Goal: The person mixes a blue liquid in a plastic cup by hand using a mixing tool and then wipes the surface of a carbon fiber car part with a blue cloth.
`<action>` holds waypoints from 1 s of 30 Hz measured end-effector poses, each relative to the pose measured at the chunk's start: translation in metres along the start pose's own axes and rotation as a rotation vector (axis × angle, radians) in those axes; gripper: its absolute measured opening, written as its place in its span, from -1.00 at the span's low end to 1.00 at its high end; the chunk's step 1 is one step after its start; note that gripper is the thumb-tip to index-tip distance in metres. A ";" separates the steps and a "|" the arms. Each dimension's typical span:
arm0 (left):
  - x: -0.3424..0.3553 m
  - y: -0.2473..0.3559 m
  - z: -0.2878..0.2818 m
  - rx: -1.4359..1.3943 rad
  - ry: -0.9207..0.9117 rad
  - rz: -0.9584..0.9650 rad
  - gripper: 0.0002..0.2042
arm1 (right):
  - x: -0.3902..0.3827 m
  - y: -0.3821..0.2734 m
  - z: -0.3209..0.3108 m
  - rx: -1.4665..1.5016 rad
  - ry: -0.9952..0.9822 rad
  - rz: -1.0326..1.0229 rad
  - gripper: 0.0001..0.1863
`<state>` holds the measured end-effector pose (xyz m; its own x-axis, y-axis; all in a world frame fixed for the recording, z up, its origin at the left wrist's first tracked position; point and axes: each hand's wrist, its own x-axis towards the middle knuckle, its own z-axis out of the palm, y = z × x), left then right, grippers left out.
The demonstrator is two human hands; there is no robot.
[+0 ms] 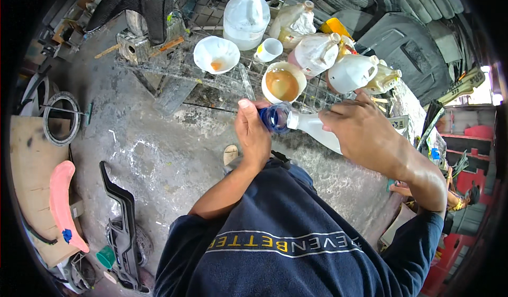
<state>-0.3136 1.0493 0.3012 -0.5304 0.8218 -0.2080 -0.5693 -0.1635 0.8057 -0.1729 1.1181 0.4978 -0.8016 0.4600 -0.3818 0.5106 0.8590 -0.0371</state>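
Observation:
My left hand (253,137) is closed around a small see-through blue cup (273,118), tipped on its side with its mouth toward the right. In my right hand (365,133) is a white plastic bottle (319,129), tilted so that its white neck meets the cup's mouth. Whether liquid is flowing between them I cannot tell. Just beyond the cup, on the grimy work table (211,97), stands a white tub (268,92) with amber-brown liquid in it. A white bowl (203,59) with an orange smear and a small white cup (270,49) stand behind it.
A large clear jug (246,19) with a red cap stands at the back. Several stained plastic jugs (352,73) crowd the table's right. Glossy black moulded parts (153,6) lie at the far left. On the floor at left are a black bumper-like piece (124,217) and a pink curved panel (62,201).

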 end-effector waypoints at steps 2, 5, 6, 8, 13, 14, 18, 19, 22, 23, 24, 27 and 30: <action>-0.002 0.006 0.001 -0.015 0.004 -0.047 -0.52 | -0.001 0.004 0.005 0.067 0.045 -0.013 -0.66; -0.002 0.022 0.022 -0.220 0.187 -0.335 -0.55 | -0.006 0.014 0.029 0.180 0.169 0.018 -0.64; 0.001 0.024 0.027 -0.227 0.208 -0.362 -0.55 | -0.004 0.019 0.042 0.249 0.214 0.025 -0.68; 0.007 0.013 0.015 -0.220 0.019 -0.314 -0.54 | -0.005 0.028 0.066 0.434 0.332 0.067 -0.76; 0.025 0.024 0.022 -0.271 0.345 -0.256 -0.52 | 0.002 0.070 0.172 0.711 0.798 0.223 -0.89; 0.032 0.022 -0.007 -0.294 0.287 -0.225 -0.52 | 0.006 0.080 0.192 0.742 0.902 0.243 -0.89; 0.036 0.049 -0.098 -0.244 -0.023 -0.048 -0.51 | 0.012 0.105 0.232 0.877 0.963 0.504 -0.86; 0.031 0.055 -0.113 -0.219 -0.031 -0.047 -0.51 | 0.019 0.117 0.239 0.842 1.022 0.487 -0.85; 0.016 0.062 -0.131 -0.087 0.181 0.001 -0.50 | 0.037 0.154 0.262 0.770 1.144 0.527 -0.84; 0.011 0.063 -0.133 -0.088 0.342 -0.011 -0.49 | 0.040 0.164 0.270 0.727 1.195 0.569 -0.84; 0.006 0.066 -0.138 -0.091 0.510 -0.010 -0.49 | 0.048 0.172 0.277 0.733 1.204 0.568 -0.84; -0.003 0.060 -0.144 -0.144 0.662 0.009 -0.50 | 0.065 0.204 0.300 0.874 1.295 0.822 -0.79; -0.022 0.053 -0.135 -0.128 0.567 -0.018 -0.52 | 0.067 0.211 0.310 0.872 1.259 0.971 -0.78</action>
<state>-0.4175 0.9487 0.2734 -0.7533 0.4102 -0.5140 -0.6340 -0.2454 0.7333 -0.0224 1.2610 0.1783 0.3291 0.9034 0.2748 0.5558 0.0499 -0.8298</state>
